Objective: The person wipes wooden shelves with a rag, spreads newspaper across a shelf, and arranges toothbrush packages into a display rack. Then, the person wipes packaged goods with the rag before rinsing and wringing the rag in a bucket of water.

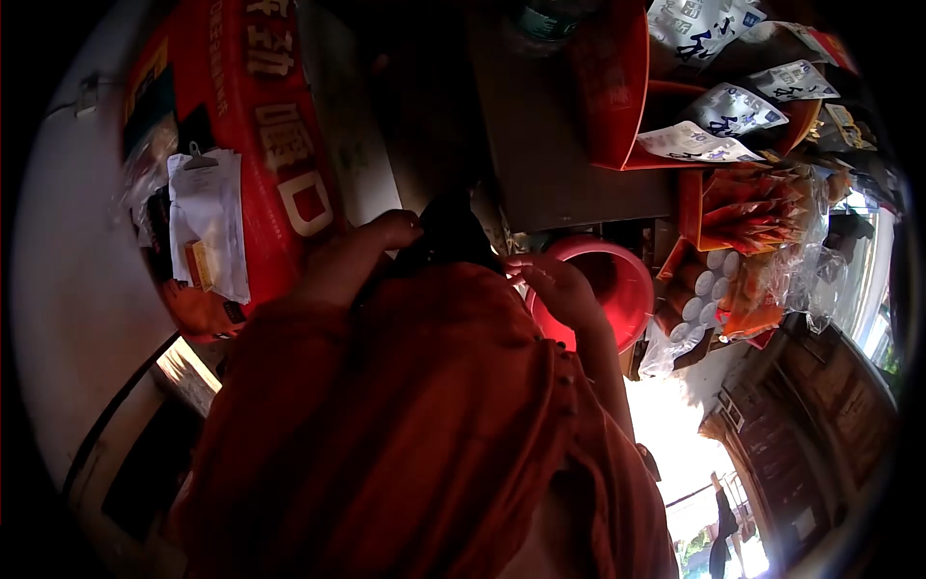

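Black cloth lies at the lower edge of the orange-red shirt on my body. My left hand is beside the cloth on its left, its fingers curled together; what they hold, if anything, is lost in the shadow. On the other side, my right hand rests near the shirt's edge with its fingers apart and nothing visible in them. A red bucket stands just beyond my right hand.
A red box with white characters carries papers on the left. At the right, a brown table adjoins red bins of silvery packets, orange packets and several white-ended rolls. A bottle stands ahead.
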The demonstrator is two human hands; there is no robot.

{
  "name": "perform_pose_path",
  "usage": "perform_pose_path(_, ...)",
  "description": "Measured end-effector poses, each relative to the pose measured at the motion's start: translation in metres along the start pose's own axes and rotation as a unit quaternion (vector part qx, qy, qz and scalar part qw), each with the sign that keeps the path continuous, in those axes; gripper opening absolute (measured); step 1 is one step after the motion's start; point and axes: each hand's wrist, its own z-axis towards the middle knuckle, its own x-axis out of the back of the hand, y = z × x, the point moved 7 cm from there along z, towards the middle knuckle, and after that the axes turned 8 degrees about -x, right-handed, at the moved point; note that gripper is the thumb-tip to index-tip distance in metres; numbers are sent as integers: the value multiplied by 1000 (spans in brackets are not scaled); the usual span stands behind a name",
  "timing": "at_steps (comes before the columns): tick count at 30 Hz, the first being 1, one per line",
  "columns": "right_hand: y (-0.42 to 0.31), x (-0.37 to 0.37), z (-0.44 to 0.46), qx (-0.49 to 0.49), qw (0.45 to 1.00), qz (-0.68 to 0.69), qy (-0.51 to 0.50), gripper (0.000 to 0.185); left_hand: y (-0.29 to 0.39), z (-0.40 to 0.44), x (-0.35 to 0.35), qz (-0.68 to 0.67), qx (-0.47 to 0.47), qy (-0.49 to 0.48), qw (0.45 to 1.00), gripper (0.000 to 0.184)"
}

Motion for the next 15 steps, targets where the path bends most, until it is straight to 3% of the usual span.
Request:
perform_pose_path(1,2,13,-4,-31,975,-190,115,39,10,21,42,203,-68,110,971,48)
perform_pose_path(2,-4,17,-16,4,979,-152,137,39,24,36,70,391,-133,212,886,45)
perform_pose_path(3,0,23,-31,-1,979,-148,143,39,38,38,77,556,-189,300,752,42)
perform_pose_path(4,0,29,-51,71,992,11,104,38,49,22,24,139,-87,284,945,36)
perform_pose_path(5,2,39,-72,142,973,169,68,37,47,22,-6,-56,-28,64,996,33)
perform_pose_path(7,11,63,-114,276,888,366,46,39,23,0,-61,-114,118,-150,975,39)
perform_pose_path(8,29,75,-131,366,804,466,40,42,1,1,-34,163,147,-35,975,41)
perform_pose_path(9,36,77,-141,408,754,514,35,43,-6,3,-1,429,153,78,887,43)
perform_pose_path(10,58,74,-141,352,772,523,84,40,-15,1,14,436,160,64,883,43)
perform_pose_path(11,79,71,-143,296,783,531,132,38,-9,-3,40,464,108,120,871,45)
perform_pose_path(12,90,66,-134,136,869,413,236,36,6,0,63,488,47,176,853,48)
perform_pose_path(13,83,57,-142,10,924,193,331,35,37,3,45,507,-16,232,830,51)
perform_pose_path(14,73,54,-148,35,937,57,343,37,30,-3,18,139,8,216,966,48)
perform_pose_path(15,65,48,-153,54,933,-81,346,40,23,-3,13,145,19,209,967,48)
